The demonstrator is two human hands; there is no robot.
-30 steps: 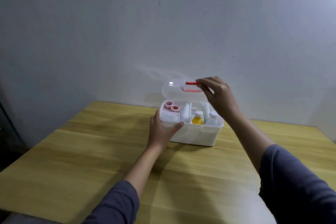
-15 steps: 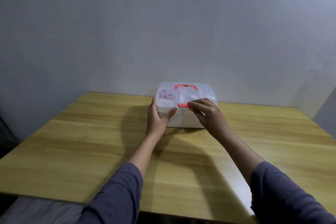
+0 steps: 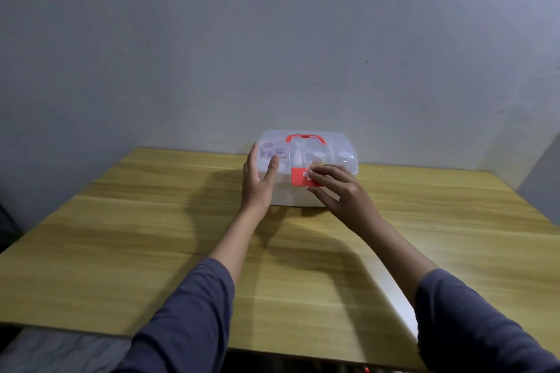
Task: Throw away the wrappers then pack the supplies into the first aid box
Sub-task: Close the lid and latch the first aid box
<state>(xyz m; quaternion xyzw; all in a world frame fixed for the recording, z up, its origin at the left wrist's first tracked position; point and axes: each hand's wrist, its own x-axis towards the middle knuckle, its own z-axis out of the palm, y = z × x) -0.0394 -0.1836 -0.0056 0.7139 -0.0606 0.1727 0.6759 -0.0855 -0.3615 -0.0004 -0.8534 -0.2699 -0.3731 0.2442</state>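
Note:
The white first aid box [image 3: 339, 157] stands at the far middle of the wooden table [image 3: 151, 221], its clear lid down and its red handle [image 3: 305, 138] flat on top. Bottles and tape rolls show faintly through the lid. My left hand [image 3: 258, 184] rests against the box's front left corner, thumb on the lid edge. My right hand [image 3: 339, 192] has its fingertips on the red front latch [image 3: 298, 180], which lies flat against the box front.
A grey wall stands right behind the box. The table's near edge runs across the bottom of the view, with a grey cloth [image 3: 60, 351] below it at the left. No wrappers or loose supplies lie on the table.
The lid went from raised by my right hand to shut. My right hand came down to the front and the red latch has swung down. The left hand stayed at the corner.

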